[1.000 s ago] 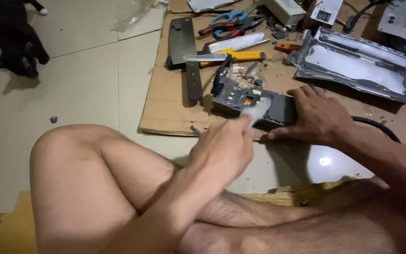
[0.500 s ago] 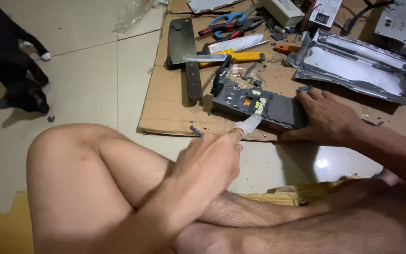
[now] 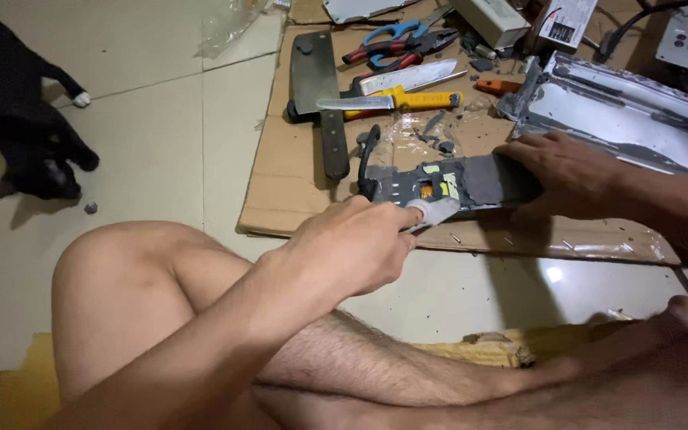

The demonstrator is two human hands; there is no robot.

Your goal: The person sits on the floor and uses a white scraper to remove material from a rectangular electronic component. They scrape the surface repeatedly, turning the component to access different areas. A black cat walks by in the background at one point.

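Grey and flat, a circuit board (image 3: pixel 455 185) lies on a sheet of cardboard (image 3: pixel 296 191) spread over the tiled floor (image 3: pixel 145 135), where a person sits cross-legged. The left hand (image 3: pixel 356 247) is curled nearly closed around a pale scraping tool (image 3: pixel 433 211), whose tip touches the board's near edge. The right hand (image 3: pixel 567 175) rests flat and open on the board's right end, pressing it down. Behind the board lie a cleaver (image 3: pixel 316 87), a yellow-handled knife (image 3: pixel 392 101), pliers (image 3: pixel 400 41) and a bent metal housing (image 3: pixel 623 111). A black cat (image 3: pixel 17 127) stands on the tiles at far left, well apart from the work.
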